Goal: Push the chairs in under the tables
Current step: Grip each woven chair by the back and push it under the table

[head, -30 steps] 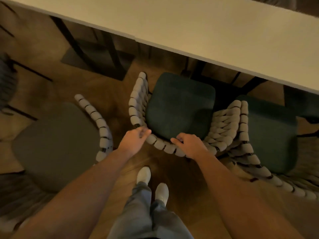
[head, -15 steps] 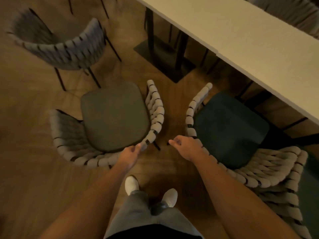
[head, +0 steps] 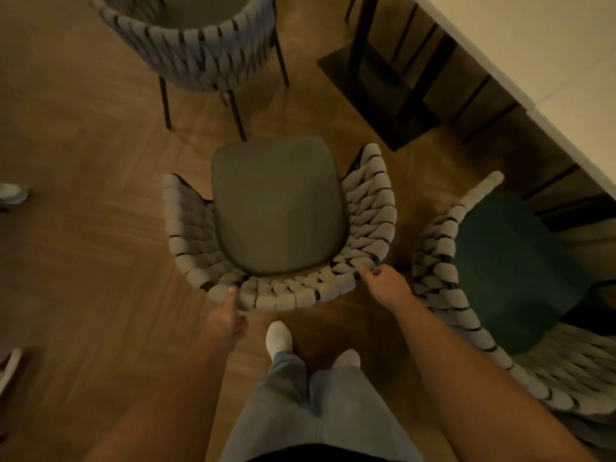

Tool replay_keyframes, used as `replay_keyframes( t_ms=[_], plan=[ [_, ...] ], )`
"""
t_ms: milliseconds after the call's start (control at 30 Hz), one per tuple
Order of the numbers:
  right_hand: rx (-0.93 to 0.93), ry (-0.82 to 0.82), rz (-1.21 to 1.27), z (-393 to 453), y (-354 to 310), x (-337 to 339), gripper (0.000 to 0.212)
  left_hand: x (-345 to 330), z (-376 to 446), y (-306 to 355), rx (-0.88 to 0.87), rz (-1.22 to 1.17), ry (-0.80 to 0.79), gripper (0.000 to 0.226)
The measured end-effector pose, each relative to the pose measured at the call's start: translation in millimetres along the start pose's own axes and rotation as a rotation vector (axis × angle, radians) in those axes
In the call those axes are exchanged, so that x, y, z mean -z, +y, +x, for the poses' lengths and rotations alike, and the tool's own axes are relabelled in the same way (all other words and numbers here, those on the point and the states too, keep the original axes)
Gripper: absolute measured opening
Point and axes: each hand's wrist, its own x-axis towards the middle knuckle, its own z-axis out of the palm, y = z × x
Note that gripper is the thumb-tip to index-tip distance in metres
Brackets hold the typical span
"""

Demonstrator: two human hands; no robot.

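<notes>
Floor (head: pixel 83 155): wood planks, herringbone-type pattern. Standing on it: grey-seat woven chair (head: pixel 276 208) centre; 2nd woven chair (head: pixel 200 45) beyond, on thin dark legs; green-seat chair (head: pixel 513 261) to right, near table's black base plate (head: pixel 376 85). Person's white shoes (head: pixel 279 336) behind centre chair.

Wood floor (head: pixel 83 228), herringbone pattern. Pale shoe (head: pixel 11 194) at left edge. White object (head: pixel 8 368) lower left, unclear.

No readable text, labels, brands or numbers on anything visible.
</notes>
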Motion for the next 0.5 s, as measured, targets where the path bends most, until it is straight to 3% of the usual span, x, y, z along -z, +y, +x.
replay_keyframes(
  t_ms=[167, 233, 433, 500],
  plan=[
    [-0.248, 0.075, 0.343, 38, -7, -28, 0.086, 5, 21, 16, -0.010, -0.270, -0.033, 0.041],
    [-0.314, 0.093, 0.468, 55, -10, -35, 0.094, 6, 38, 19, -0.038, -0.354, -0.042, 0.046],
    [-0.467, 0.156, 0.738, 91, -19, -40, 0.093, -1, 54, 25, -0.130, -0.464, -0.018, 0.047],
    [-0.490, 0.198, 0.703, 92, -22, -39, 0.078, -1, 55, 24, -0.147, -0.451, -0.029, 0.050]
  ],
)
